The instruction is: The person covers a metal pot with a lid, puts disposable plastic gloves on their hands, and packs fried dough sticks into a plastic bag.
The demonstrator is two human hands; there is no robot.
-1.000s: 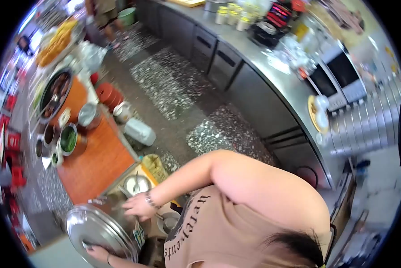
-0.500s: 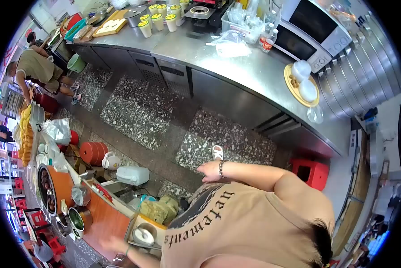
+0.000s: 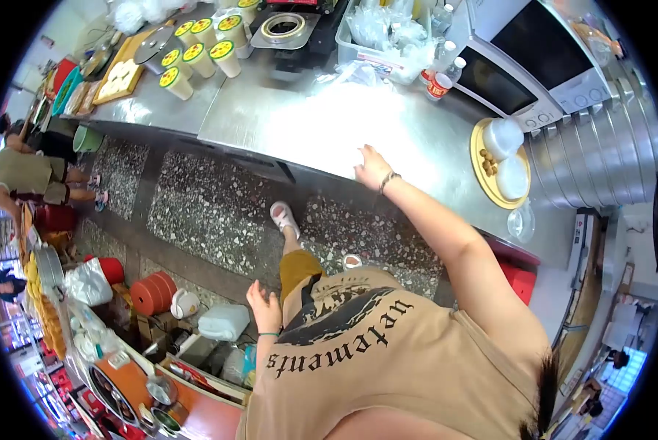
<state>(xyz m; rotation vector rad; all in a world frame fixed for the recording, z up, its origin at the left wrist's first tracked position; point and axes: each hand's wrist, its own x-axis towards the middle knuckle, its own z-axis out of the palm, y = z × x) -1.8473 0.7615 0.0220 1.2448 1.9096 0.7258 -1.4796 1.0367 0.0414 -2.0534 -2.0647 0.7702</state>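
My right hand is at the front edge of the steel counter, its fingers loosely bent and apart, with nothing visible in them. Whether it touches the metal I cannot tell. Low beside my body is my left hand, fingers spread and holding nothing. A clear plastic bag lies on the counter beyond my right hand. To that hand's right is a round yellow tray bearing stacked plastic lids or bowls and small brown pieces.
Cups with yellow lids, a sealing machine, a bin of plastic packaging, bottles and microwaves stand on the counter. Another person bends at far left. A white jug and a red stool stand low down.
My view has turned and come closer to the counter. My right hand has moved forward to the counter's edge. My left hand has left the wooden worktop and come in beside my body.
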